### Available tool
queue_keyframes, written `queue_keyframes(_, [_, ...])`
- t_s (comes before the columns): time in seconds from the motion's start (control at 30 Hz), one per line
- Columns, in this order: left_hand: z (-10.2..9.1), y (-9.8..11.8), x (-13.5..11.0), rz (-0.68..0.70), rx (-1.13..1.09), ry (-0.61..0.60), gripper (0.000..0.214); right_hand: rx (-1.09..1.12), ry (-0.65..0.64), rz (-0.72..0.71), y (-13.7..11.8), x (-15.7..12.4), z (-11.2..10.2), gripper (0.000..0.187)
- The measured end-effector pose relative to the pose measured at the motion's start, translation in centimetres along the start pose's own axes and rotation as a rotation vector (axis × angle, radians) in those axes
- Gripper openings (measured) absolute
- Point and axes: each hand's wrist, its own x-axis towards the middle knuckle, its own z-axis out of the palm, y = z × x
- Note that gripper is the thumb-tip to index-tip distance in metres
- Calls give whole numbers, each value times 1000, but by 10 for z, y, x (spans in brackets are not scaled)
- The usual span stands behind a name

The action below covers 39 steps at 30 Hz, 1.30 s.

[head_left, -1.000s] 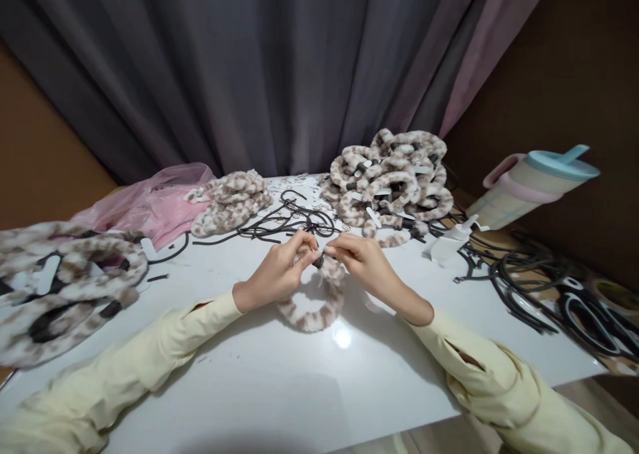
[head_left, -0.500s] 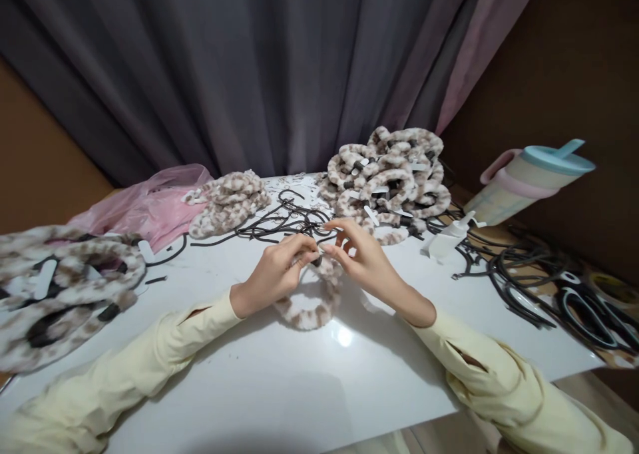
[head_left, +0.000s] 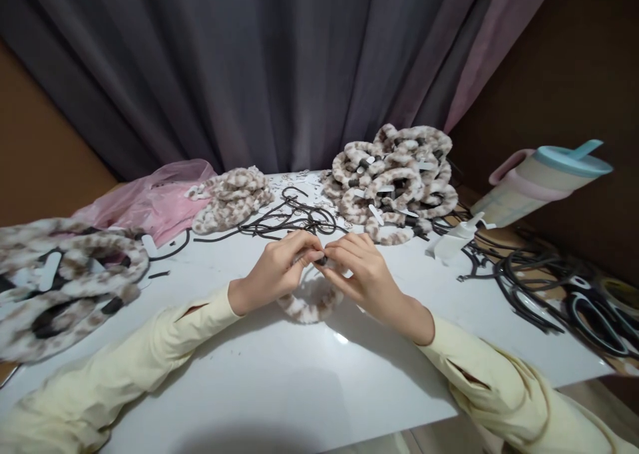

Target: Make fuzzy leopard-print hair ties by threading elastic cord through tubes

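A furry white-and-brown spotted ring (head_left: 309,309) hangs over the white table, its top held between my two hands. My left hand (head_left: 285,267) pinches it beside a small dark joint (head_left: 322,260). From the other side my right hand (head_left: 363,267) closes its fingers on the same joint, with the thumb under it and the fingertips meeting those of my left hand. Most of the ring's upper part is hidden behind my fingers. Just beyond my hands lies a tangle of dark cords (head_left: 287,222).
Similar furry rings are heaped at the back right (head_left: 394,174) and at the left (head_left: 100,267). A pink plastic bag (head_left: 154,198) lies behind a furry bundle (head_left: 234,201). On the right are a white bottle (head_left: 452,241), a tumbler (head_left: 534,181), coiled cords (head_left: 519,274) and scissors (head_left: 594,321).
My right hand's fingers, raised and spread half a second ago, have come down and closed on the ring's dark joint. My left hand keeps its pinch. The view has shifted slightly.
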Motion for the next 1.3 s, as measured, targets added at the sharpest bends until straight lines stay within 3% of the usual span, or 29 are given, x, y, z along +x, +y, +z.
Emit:
queue_keyframes(0.17, [1,-3,-1,7,-21,-23,1,9,-46,4,-2,2,-4,18])
queue_keyframes(0.3, [1,-4,-1,108,-3,-44,12,-39,-68,-4,-3,2,-7,25])
queue_keyframes(0.4, [1,-3,-1,91,-11,-68,13,-31,-90,13,-3,2,-7,26])
queue_keyframes(0.6, [0,-4,0,64,19,-4,8,146,-150,184,2,5,-8,7])
queue_keyframes(0.73, [-1,-6,0,90,43,-12,2,371,-226,336,7,12,-16,6])
queue_keyframes(0.87, [0,-9,-3,257,68,-45,16,624,-248,466,7,16,-20,8])
queue_keyframes(1.0, [1,-14,-5,485,99,-96,34,718,-275,543,4,14,-16,17])
queue_keyframes(1.17, [1,-13,-4,547,126,-167,32,745,-290,492,2,12,-16,17])
queue_keyframes(1.3, [4,-5,-5,441,2,-87,19,699,-249,414,0,13,-18,20])
